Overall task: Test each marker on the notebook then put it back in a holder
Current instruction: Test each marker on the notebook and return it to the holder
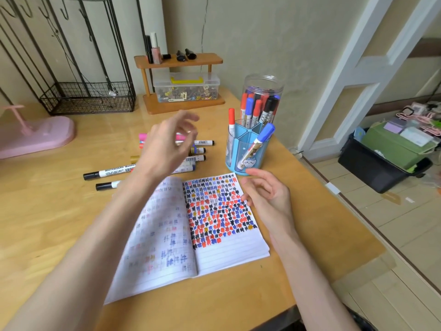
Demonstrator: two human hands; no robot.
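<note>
Left hand, right hand empty, relaxed; 1 notebook; blue holder: 1 red marker, 1 blue marker.

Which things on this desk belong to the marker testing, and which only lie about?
For the job: open lined notebook with coloured marks; loose markers; blue divided plastic holder; clear plastic jar of markers.
Lying about: wooden shelf; clear plastic box; black wire basket; pink stand.

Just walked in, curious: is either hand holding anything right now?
Left hand: open, empty, above the loose markers.
Right hand: open, empty, at the notebook edge.
</note>
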